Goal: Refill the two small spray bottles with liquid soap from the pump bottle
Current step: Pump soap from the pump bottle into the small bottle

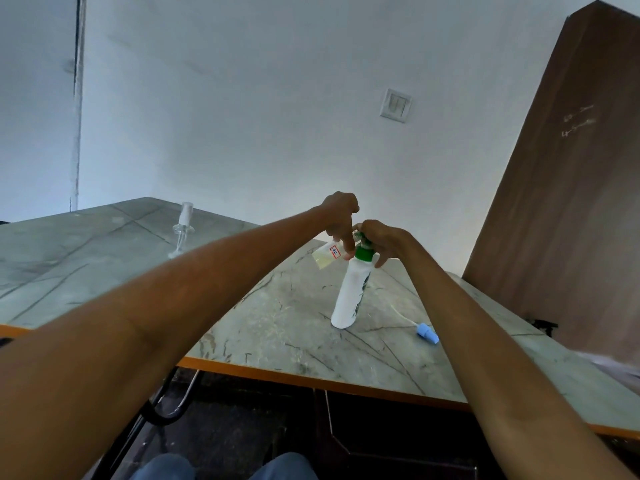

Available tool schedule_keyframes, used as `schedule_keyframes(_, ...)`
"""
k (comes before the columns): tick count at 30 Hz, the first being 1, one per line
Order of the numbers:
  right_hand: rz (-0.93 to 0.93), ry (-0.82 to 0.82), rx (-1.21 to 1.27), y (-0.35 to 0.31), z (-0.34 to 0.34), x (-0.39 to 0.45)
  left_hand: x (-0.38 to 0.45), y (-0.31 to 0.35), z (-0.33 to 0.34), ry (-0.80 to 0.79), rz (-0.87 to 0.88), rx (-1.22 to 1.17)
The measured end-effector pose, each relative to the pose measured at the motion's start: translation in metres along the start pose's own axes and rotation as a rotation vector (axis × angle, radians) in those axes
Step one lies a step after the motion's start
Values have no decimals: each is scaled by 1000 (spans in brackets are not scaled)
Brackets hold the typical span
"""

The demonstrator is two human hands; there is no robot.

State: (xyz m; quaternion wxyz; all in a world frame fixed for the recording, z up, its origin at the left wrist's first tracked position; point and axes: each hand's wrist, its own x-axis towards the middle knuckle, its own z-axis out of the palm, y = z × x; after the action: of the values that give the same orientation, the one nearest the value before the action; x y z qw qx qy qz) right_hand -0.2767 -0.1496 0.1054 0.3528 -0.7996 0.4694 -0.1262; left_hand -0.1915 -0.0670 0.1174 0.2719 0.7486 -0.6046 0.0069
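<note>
A white pump bottle [348,296] with a green pump head stands upright on the marble-patterned table [277,327]. My right hand [381,239] grips the green pump head from above. My left hand [337,214] holds a small clear spray bottle [325,256], tilted, with a red-edged label and a little yellowish liquid, its mouth against the pump's nozzle. A blue spray cap with a dip tube [426,333] lies on the table to the right of the pump bottle. A second small clear spray bottle [182,230], capped, stands at the far left.
The table has an orange front edge [311,379]. A brown wooden panel [561,188] rises at the right. A white wall with a switch [396,105] is behind. Below the table are a dark chair frame [166,407] and my knees.
</note>
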Motion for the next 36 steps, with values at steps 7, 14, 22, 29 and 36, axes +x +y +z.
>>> schedule_keyframes(7,7,39,-23,3,5,-2,-4,-1,5,6,1,0)
schedule_keyframes(14,-10,4,-30,0,-2,0,-2,4,-1,14,4,8)
schedule_keyframes(22,-25,8,17,4,4,2,-4,2,3,-3,7,45)
schedule_keyframes(29,-29,-5,22,2,-1,4,-4,3,-2,6,6,15)
schedule_keyframes(36,-31,0,16,2,2,-2,-6,3,0,-3,-1,-2)
